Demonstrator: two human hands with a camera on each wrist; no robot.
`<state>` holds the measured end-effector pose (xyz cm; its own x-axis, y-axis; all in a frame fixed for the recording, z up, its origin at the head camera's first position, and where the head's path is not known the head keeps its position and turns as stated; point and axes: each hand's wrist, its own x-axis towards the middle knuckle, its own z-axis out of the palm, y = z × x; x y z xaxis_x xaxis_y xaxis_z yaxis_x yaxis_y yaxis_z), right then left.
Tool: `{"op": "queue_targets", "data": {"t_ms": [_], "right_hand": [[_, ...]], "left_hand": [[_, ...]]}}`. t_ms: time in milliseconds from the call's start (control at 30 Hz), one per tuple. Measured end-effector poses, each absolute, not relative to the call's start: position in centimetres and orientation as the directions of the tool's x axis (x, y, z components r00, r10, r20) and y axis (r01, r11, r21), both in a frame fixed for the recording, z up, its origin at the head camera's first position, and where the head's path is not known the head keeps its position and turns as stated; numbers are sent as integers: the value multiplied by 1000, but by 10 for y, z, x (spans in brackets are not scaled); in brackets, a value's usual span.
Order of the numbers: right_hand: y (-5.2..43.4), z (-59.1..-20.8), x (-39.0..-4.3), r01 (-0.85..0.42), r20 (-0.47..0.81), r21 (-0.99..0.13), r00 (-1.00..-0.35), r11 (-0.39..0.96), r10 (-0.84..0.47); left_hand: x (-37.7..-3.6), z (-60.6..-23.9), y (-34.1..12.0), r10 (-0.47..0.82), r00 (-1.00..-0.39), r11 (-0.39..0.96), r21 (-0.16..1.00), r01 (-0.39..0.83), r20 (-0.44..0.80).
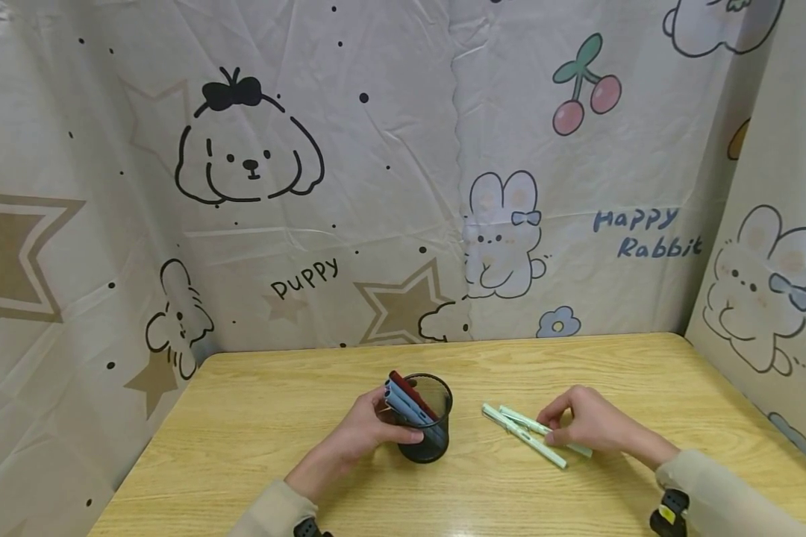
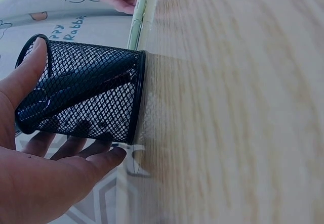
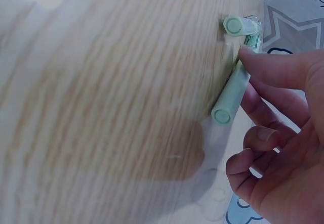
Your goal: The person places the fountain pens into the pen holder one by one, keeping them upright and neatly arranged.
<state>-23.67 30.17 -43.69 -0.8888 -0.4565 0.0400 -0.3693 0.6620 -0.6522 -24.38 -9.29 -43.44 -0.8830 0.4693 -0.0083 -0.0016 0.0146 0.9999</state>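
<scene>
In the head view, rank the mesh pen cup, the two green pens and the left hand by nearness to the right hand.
1. Green pens: under the right hand, fingers touching them.
2. Mesh pen cup: to its left, mid-table.
3. Left hand: wrapped round the cup's far side.

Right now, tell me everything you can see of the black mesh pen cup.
The black mesh pen cup is a round holder of what looks like wire mesh, with a solid rim at top and base. It stands upright on the wooden table, left of two pale green pens. Several pens, blue-grey and dark red, lean inside it towards the left. The left hand holds it, fingers curled around its wall.
</scene>
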Motion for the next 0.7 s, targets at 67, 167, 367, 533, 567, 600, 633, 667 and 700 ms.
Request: {"op": "queue_targets", "data": {"t_ms": [67, 167, 367, 533, 567, 600, 633, 667, 700], "right_hand": [[302, -436, -237, -378, 43, -649, -885, 660, -464], [302, -436, -237, -383, 45, -645, -883, 662, -467], [305, -437, -240, -373, 37, -641, -888, 671, -459], [306, -439, -242, -355, 27, -665, -891, 657, -454], [306, -439, -242, -350, 25, -674, -891, 651, -454], [306, -439, -242, -343, 20, -685, -891, 643, -454], [306, -439, -242, -338, 16, -694, -890, 635, -456], [305, -439, -242, -335, 13, -702, -889, 629, -458], [305, -439, -243, -332, 11, -708, -888, 623, -460]], "left_hand": [[-244, -434, -93, 470, -883, 14, 1000, -3, -10], [-244, -435, -92, 468, -884, 16, 1000, -4, -11], [-245, -437, -93, 464, -886, 13, 1000, -21, -24], [-245, -437, -93, 469, -883, 17, 1000, -18, -24], [-245, -437, -93, 470, -882, 19, 1000, -16, -23], [-245, -437, -93, 470, -882, 22, 1000, -13, -22], [-245, -437, -93, 469, -883, 23, 1000, -14, -24], [-245, -436, -93, 467, -884, 26, 1000, -14, -24], [-244, -436, -93, 465, -885, 29, 999, -15, -27]]}}
